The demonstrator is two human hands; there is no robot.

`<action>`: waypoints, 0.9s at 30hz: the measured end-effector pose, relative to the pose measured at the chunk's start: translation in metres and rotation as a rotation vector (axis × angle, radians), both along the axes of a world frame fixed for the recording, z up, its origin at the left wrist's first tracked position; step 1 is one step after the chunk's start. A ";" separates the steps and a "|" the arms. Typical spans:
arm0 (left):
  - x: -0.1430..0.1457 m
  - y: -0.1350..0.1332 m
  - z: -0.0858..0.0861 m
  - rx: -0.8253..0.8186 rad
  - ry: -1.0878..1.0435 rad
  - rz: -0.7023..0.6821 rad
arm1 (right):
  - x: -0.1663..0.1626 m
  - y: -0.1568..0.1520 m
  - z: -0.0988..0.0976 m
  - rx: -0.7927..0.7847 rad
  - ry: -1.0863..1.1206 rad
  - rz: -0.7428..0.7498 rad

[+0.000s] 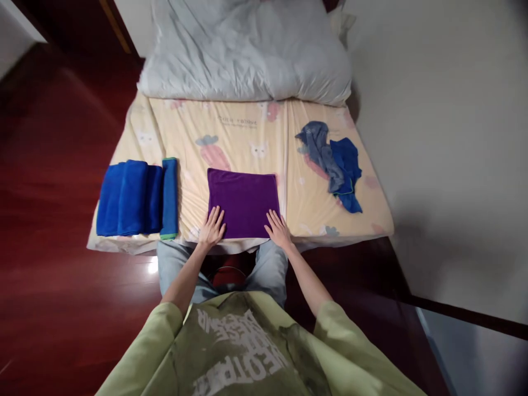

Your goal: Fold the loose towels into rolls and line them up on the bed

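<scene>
Working at the near edge of a bed (190, 132), reading clock directions from the purple cloth (243, 201), with twelve towards the bulky pale bedding (247, 60). Resting the left hand (212, 226) on that cloth's eight o'clock corner, the right hand (278, 230) on its four o'clock corner; spreading the fingers of both a little, laying them down flat, gripping nothing.

Counting as done, by the look of it: folded blue cloths (132, 198), lying side by side at nine o'clock, plus a slim blue bundle (169, 198) with green edging just beside them. Counting as under way: the purple cloth, lying smooth along the bed's edge; not telling from here whether already doubled over. Judging as left: a crumpled grey-blue cloth (324, 148) and a crumpled blue cloth (346, 159), lying together between two and three o'clock, well apart from either hand. Putting progress past halfway, with more lying neat than loose.
</scene>
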State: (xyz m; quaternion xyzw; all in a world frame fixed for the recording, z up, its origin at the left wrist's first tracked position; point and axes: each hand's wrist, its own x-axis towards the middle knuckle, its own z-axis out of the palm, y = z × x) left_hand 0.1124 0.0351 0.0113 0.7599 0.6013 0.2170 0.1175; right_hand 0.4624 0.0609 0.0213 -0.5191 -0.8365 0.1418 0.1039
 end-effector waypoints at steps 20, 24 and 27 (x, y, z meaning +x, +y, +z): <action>-0.065 -0.043 -0.014 0.015 -0.165 -0.140 | 0.037 -0.035 -0.023 0.064 0.553 -0.179; -0.065 -0.040 -0.014 0.016 -0.243 -0.110 | 0.035 -0.034 -0.025 0.040 0.624 -0.228; -0.068 -0.040 -0.009 -0.008 -0.251 -0.147 | 0.036 -0.034 -0.024 0.033 0.637 -0.227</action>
